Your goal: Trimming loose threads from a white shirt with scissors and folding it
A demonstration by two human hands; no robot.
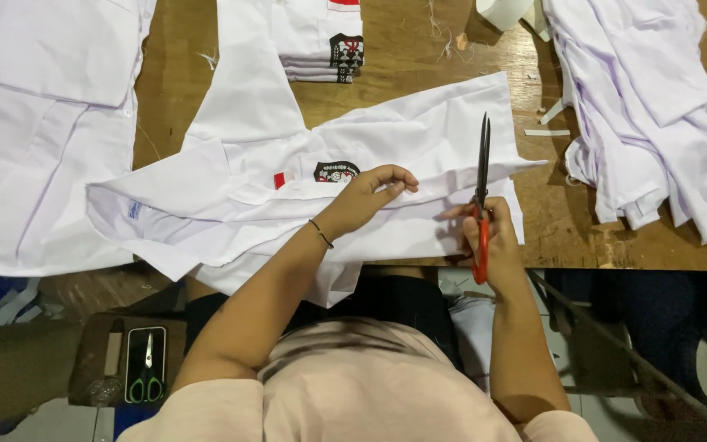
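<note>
Item: I see my left hand, fingers curled, pinching the white shirt; my right hand grips red-handled scissors, blades closed, pointing far, on the wooden table.

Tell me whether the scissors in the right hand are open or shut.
Shut: the scissors in the right hand show both blades together as one dark strip.

Shirt on table; folded stack behind; scissors right of shirt's badge.
</note>
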